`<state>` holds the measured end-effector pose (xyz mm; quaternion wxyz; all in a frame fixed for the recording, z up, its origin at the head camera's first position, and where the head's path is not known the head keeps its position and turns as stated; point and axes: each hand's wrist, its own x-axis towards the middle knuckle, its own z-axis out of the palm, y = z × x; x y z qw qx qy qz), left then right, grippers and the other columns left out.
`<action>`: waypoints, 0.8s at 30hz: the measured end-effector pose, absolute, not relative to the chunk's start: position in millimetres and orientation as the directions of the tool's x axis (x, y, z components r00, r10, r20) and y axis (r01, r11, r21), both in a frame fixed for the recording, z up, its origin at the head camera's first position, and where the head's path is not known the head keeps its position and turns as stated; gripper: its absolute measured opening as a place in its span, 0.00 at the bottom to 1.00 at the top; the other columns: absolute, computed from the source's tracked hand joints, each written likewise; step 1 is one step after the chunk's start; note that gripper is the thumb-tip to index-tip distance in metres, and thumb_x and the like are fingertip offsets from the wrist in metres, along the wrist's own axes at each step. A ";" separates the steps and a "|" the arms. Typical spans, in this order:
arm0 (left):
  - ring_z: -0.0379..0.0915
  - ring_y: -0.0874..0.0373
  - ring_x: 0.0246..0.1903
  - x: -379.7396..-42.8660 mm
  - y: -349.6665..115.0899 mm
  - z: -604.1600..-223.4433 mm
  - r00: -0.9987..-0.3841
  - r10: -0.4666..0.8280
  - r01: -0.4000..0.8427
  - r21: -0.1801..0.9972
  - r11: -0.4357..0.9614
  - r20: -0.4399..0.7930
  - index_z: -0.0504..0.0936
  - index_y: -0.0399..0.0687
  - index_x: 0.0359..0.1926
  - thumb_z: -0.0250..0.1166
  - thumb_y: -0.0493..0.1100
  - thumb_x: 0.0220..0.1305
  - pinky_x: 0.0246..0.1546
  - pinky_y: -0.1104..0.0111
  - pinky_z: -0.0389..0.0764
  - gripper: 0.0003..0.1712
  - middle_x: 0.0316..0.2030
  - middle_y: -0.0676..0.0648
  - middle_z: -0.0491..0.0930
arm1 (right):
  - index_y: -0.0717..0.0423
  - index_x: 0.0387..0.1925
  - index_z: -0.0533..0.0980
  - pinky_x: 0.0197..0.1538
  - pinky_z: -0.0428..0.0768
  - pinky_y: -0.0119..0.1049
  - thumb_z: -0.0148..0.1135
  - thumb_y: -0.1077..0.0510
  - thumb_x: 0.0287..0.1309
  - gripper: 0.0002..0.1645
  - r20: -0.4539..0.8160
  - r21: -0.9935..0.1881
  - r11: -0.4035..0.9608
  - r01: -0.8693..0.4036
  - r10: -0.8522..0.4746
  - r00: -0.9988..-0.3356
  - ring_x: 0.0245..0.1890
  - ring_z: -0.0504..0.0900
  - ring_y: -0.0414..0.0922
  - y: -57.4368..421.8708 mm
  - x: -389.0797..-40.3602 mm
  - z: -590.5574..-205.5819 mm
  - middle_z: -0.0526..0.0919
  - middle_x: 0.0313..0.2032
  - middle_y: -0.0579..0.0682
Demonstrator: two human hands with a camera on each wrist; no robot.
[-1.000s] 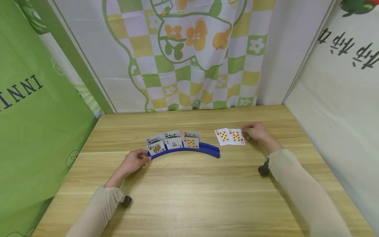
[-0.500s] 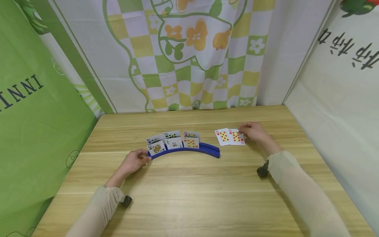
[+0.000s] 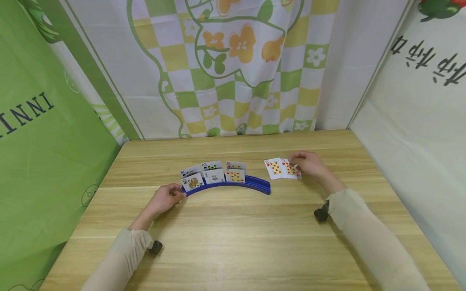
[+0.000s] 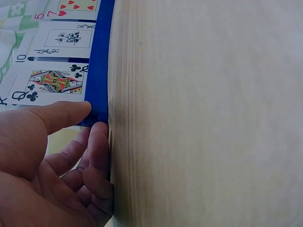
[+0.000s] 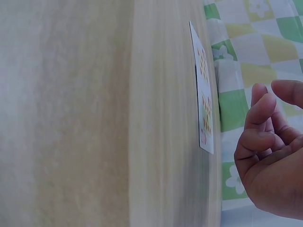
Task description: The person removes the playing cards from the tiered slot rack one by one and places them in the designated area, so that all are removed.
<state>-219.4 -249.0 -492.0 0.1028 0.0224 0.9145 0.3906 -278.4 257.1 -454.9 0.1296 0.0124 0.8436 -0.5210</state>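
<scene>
A curved blue playing card holder (image 3: 257,185) stands on the table, its right end bare. My left hand (image 3: 166,198) pinches its left end, with the thumb on top. In its front row lean a queen of clubs (image 4: 56,82), a joker (image 4: 66,39) and a seven of hearts (image 3: 234,175). Behind them rise a king (image 3: 187,172), a ten of spades (image 3: 211,165) and a five (image 3: 236,165). Over the nine of hearts (image 3: 291,172) hovers my right hand (image 3: 310,163), thumb and index finger apart, holding nothing and partly covering the card. The eight of hearts (image 3: 274,169) lies beside it, slightly overlapped.
The wooden table (image 3: 233,242) has its back edge against a checked, flowered curtain (image 3: 247,105). A green cloth wall (image 3: 47,133) borders the left side, and a white one (image 3: 404,133) the right.
My right hand has moved left from the right edge of the nine of hearts to over its face. The left hand, the card holder and the cards have stayed put.
</scene>
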 end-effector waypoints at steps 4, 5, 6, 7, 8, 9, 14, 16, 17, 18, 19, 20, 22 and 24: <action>0.76 0.58 0.29 -219.2 -248.8 -491.5 -0.978 0.119 -0.042 0.720 0.693 -0.172 0.79 0.35 0.50 0.67 0.42 0.63 0.30 0.68 0.75 0.18 0.36 0.42 0.85 | 0.67 0.59 0.73 0.43 0.81 0.35 0.52 0.55 0.73 0.22 -0.231 -0.878 0.451 0.157 -0.113 -0.966 0.40 0.78 0.46 254.5 -275.9 -453.9 0.80 0.51 0.65; 0.76 0.58 0.29 -219.1 -248.7 -491.4 -0.978 0.118 -0.044 0.720 0.692 -0.173 0.79 0.35 0.50 0.67 0.42 0.63 0.30 0.68 0.75 0.18 0.36 0.42 0.85 | 0.67 0.59 0.73 0.43 0.81 0.36 0.52 0.55 0.73 0.22 -0.231 -0.876 0.456 0.157 -0.112 -0.966 0.40 0.79 0.46 254.1 -275.6 -453.9 0.80 0.51 0.65; 0.76 0.58 0.29 -218.9 -248.7 -491.3 -0.977 0.118 -0.046 0.720 0.692 -0.175 0.79 0.35 0.50 0.67 0.42 0.64 0.30 0.68 0.75 0.18 0.36 0.42 0.85 | 0.66 0.59 0.73 0.43 0.81 0.36 0.52 0.55 0.73 0.22 -0.233 -0.874 0.460 0.157 -0.113 -0.966 0.40 0.79 0.46 253.7 -275.2 -454.0 0.80 0.51 0.65; 0.76 0.58 0.29 -218.7 -248.5 -491.1 -0.977 0.117 -0.047 0.720 0.692 -0.177 0.79 0.35 0.50 0.67 0.42 0.64 0.30 0.68 0.75 0.18 0.36 0.42 0.85 | 0.66 0.59 0.73 0.42 0.81 0.36 0.52 0.55 0.73 0.22 -0.233 -0.872 0.464 0.156 -0.113 -0.966 0.39 0.79 0.47 253.2 -274.7 -454.1 0.80 0.51 0.66; 0.76 0.58 0.29 -218.5 -248.5 -491.1 -0.977 0.117 -0.049 0.720 0.693 -0.178 0.79 0.35 0.50 0.67 0.42 0.64 0.30 0.68 0.75 0.18 0.36 0.42 0.85 | 0.66 0.59 0.73 0.41 0.81 0.36 0.52 0.55 0.73 0.22 -0.235 -0.872 0.464 0.157 -0.114 -0.965 0.39 0.79 0.46 252.5 -274.2 -454.1 0.80 0.52 0.66; 0.75 0.58 0.29 -218.3 -248.5 -491.0 -0.977 0.116 -0.050 0.720 0.692 -0.180 0.79 0.35 0.50 0.67 0.42 0.64 0.30 0.68 0.75 0.18 0.36 0.42 0.85 | 0.66 0.58 0.74 0.41 0.81 0.35 0.52 0.55 0.73 0.22 -0.236 -0.872 0.464 0.159 -0.114 -0.965 0.38 0.79 0.46 251.7 -273.7 -453.9 0.80 0.52 0.66; 0.76 0.57 0.29 -218.3 -248.4 -490.4 -0.976 0.116 -0.053 0.723 0.689 -0.183 0.79 0.35 0.50 0.67 0.42 0.63 0.30 0.69 0.75 0.18 0.36 0.42 0.85 | 0.65 0.58 0.74 0.36 0.78 0.33 0.52 0.54 0.73 0.22 -0.241 -0.869 0.469 0.159 -0.118 -0.963 0.33 0.78 0.43 247.2 -270.5 -451.2 0.81 0.50 0.64; 0.76 0.57 0.29 -218.3 -248.2 -490.4 -0.976 0.115 -0.055 0.726 0.686 -0.183 0.79 0.35 0.50 0.67 0.42 0.63 0.29 0.69 0.75 0.18 0.36 0.42 0.85 | 0.65 0.57 0.75 0.34 0.77 0.33 0.52 0.54 0.73 0.21 -0.237 -0.867 0.474 0.154 -0.120 -0.964 0.32 0.77 0.43 245.2 -269.1 -450.1 0.82 0.48 0.62; 0.76 0.58 0.29 -218.4 -248.2 -490.5 -0.976 0.115 -0.056 0.726 0.685 -0.183 0.79 0.34 0.51 0.67 0.42 0.63 0.29 0.69 0.75 0.18 0.36 0.42 0.85 | 0.64 0.57 0.75 0.33 0.77 0.33 0.52 0.54 0.72 0.20 -0.236 -0.868 0.473 0.153 -0.119 -0.965 0.32 0.77 0.43 244.1 -268.5 -449.6 0.82 0.47 0.60; 0.76 0.58 0.29 -218.5 -248.2 -490.9 -0.976 0.115 -0.055 0.726 0.685 -0.183 0.79 0.34 0.51 0.67 0.42 0.63 0.29 0.69 0.75 0.19 0.36 0.41 0.85 | 0.64 0.56 0.76 0.33 0.76 0.33 0.52 0.55 0.72 0.20 -0.234 -0.869 0.471 0.152 -0.120 -0.965 0.32 0.77 0.44 243.2 -267.9 -449.1 0.83 0.45 0.59; 0.76 0.58 0.29 -218.6 -248.4 -491.2 -0.976 0.115 -0.056 0.726 0.685 -0.183 0.79 0.34 0.51 0.67 0.42 0.63 0.29 0.69 0.75 0.19 0.36 0.41 0.85 | 0.64 0.56 0.76 0.32 0.75 0.33 0.52 0.55 0.72 0.20 -0.230 -0.871 0.469 0.148 -0.123 -0.965 0.32 0.77 0.44 241.9 -267.2 -448.6 0.83 0.44 0.58; 0.76 0.58 0.29 -218.5 -248.5 -491.3 -0.976 0.115 -0.056 0.726 0.685 -0.184 0.79 0.34 0.51 0.67 0.42 0.63 0.29 0.69 0.75 0.19 0.36 0.41 0.85 | 0.64 0.56 0.76 0.32 0.75 0.33 0.53 0.55 0.72 0.20 -0.229 -0.872 0.467 0.147 -0.124 -0.965 0.32 0.77 0.45 240.9 -266.6 -448.3 0.83 0.44 0.57; 0.76 0.58 0.29 -218.4 -248.7 -491.7 -0.976 0.113 -0.058 0.725 0.686 -0.186 0.79 0.34 0.52 0.67 0.42 0.64 0.30 0.69 0.76 0.19 0.37 0.41 0.85 | 0.64 0.56 0.75 0.32 0.74 0.32 0.54 0.54 0.71 0.20 -0.227 -0.873 0.467 0.143 -0.129 -0.965 0.32 0.78 0.45 239.1 -265.4 -447.6 0.83 0.43 0.56; 0.76 0.57 0.29 -218.4 -248.9 -491.7 -0.976 0.112 -0.061 0.726 0.685 -0.188 0.79 0.34 0.52 0.67 0.42 0.64 0.29 0.69 0.75 0.20 0.37 0.41 0.85 | 0.64 0.57 0.75 0.32 0.74 0.32 0.54 0.53 0.71 0.22 -0.226 -0.872 0.469 0.139 -0.135 -0.965 0.33 0.78 0.45 237.6 -264.5 -447.1 0.83 0.44 0.57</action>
